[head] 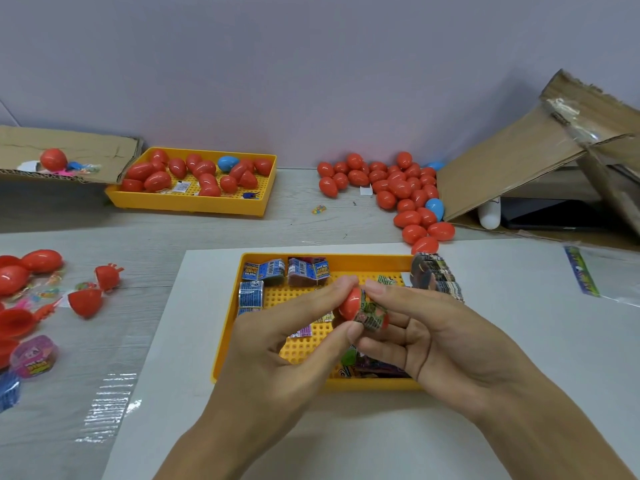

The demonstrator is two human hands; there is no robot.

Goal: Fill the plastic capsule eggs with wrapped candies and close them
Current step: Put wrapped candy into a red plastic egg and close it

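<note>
Together, both hands' fingers (341, 289) pinch a red egg (349, 303) stuffed with candy (369, 311).

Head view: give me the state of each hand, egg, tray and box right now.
Held egg: open, candy stuffed in.
Left hand: pinching egg.
Right hand: gripping candy.
Near tray: holds candies.
Far tray: holds closed eggs.
Egg pile: closed.
Egg half: open.
Box: tipped over, open.

Bright, even light — soft shadows, wide-angle bending at edges, slight blur.
</note>
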